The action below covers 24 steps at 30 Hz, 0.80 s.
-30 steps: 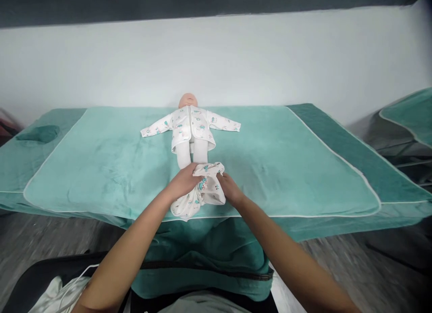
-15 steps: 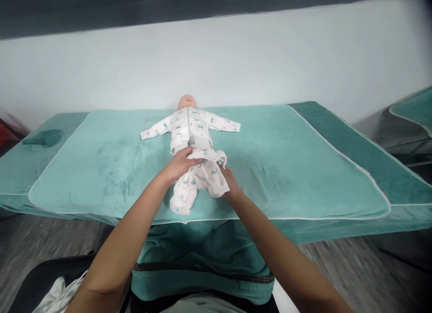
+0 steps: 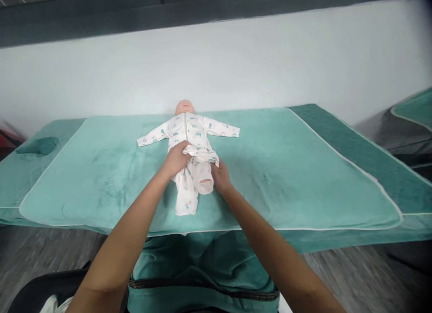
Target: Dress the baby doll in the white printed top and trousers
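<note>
A baby doll point(image 3: 184, 107) lies on its back, head toward the wall, arms spread in a white printed shirt point(image 3: 198, 132). Matching printed baby pants point(image 3: 186, 196) are bunched about its lower body, one leg hanging toward me. The other leg is gathered up, its opening facing me. My left hand point(image 3: 177, 160) pinches the waistband at the left, by the shirt's hem. On the opposite side my right hand point(image 3: 221, 176) grips the pants' edge, its fingertips partly hidden behind the cloth. The doll's legs are covered by the fabric.
Teal velvety cover point(image 3: 303, 178) spreads over the padded table, which has a face hole point(image 3: 38, 145) at the left end. A white wall point(image 3: 216, 65) rises behind. Below the near edge hangs teal cloth with a zipper point(image 3: 202, 288). A black chair point(image 3: 33, 288) stands lower left.
The waistband has been drawn up over the shirt's lower front. My right hand has shifted slightly left, and the right pants leg is now bunched with its opening toward me.
</note>
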Tool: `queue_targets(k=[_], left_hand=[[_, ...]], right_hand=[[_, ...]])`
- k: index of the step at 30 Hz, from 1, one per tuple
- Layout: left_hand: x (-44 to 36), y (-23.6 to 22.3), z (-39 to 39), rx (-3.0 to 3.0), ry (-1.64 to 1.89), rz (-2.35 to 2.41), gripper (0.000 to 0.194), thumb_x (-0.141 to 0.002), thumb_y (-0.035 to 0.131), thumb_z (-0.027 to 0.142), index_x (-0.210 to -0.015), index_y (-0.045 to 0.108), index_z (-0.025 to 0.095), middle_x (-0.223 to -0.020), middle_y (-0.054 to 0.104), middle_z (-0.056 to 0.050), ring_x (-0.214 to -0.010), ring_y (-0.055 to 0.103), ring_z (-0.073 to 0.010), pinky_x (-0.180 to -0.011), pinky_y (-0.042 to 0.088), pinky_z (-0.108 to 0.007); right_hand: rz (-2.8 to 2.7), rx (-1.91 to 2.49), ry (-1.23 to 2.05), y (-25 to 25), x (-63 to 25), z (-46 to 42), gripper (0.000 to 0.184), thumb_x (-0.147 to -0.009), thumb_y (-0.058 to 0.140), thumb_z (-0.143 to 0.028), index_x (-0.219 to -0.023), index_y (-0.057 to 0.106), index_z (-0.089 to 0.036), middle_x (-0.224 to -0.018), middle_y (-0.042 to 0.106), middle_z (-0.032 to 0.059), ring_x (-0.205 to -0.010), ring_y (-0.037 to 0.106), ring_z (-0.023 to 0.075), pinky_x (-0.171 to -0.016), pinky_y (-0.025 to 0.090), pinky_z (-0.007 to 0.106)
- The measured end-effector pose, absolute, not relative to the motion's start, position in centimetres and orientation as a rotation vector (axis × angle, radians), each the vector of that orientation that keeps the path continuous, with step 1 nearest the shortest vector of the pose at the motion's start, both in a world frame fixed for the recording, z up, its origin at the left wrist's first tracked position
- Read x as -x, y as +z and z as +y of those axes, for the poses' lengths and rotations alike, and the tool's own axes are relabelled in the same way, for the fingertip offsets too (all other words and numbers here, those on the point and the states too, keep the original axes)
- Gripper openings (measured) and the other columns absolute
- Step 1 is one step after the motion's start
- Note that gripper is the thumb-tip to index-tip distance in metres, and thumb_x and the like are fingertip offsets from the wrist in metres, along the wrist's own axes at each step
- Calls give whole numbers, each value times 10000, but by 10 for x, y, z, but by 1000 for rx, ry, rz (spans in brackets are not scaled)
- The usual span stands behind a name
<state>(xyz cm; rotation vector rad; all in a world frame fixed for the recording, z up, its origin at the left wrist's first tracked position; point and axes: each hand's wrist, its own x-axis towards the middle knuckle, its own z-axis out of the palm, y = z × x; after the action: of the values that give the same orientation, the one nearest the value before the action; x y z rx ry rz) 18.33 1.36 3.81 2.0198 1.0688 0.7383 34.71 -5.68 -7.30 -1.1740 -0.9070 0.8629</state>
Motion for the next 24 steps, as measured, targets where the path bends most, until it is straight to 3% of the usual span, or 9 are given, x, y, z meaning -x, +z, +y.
queue_targets(k=[3,6,12,15,18,21,24], left_hand=[[-180,36,16,-2035,685,1000,206,-792,574,192,-969,680,195,-1033,744,-21,-1011,666,-220,-924,482,-314],[-187,38,15,-2047,709,1007,245,-814,559,195,-1021,689,213,-1075,752,-14,-1040,667,-218,-938,479,-311],[-212,33,25,-2085,828,1142,279,-818,499,147,-1008,688,224,-1085,741,-31,-1075,647,-232,-972,454,-345],[-209,30,28,-1999,873,1152,190,-795,560,168,-938,679,204,-1062,711,-52,-1077,621,-237,-981,444,-345],[-189,35,29,-1779,700,955,159,-779,685,267,-917,668,191,-971,684,-20,-950,624,-203,-859,461,-299],[-166,42,31,-1521,525,759,273,-755,779,340,-950,677,178,-923,667,0,-845,619,-158,-752,442,-255],[-160,43,30,-1305,608,712,324,-753,811,386,-955,675,171,-904,672,-7,-796,621,-140,-723,454,-248]], right_hand=[[-752,1146,972,-70,-351,-64,344,-786,716,-406,-1060,713,-199,-1067,779,52,-994,696,245,-937,538,402],[-619,1030,1108,-62,-355,-69,376,-729,769,-381,-1054,722,-198,-1071,783,50,-960,705,230,-892,546,362],[-585,984,1087,-60,-353,-69,306,-750,770,-369,-996,677,-213,-978,769,17,-889,697,197,-847,542,337],[-572,1015,1032,-68,-352,-62,272,-745,739,-324,-975,635,-221,-920,735,-13,-836,662,172,-781,528,307],[-611,1092,975,-72,-358,-50,274,-708,675,-249,-977,634,-223,-884,700,-28,-799,618,158,-754,506,286],[-766,1165,878,-62,-371,-40,306,-665,600,-178,-962,659,-222,-916,694,-19,-857,610,167,-817,492,296],[-1041,1118,884,-32,-383,-33,371,-689,604,-152,-1039,698,-230,-1076,714,18,-1031,625,208,-926,475,330]])
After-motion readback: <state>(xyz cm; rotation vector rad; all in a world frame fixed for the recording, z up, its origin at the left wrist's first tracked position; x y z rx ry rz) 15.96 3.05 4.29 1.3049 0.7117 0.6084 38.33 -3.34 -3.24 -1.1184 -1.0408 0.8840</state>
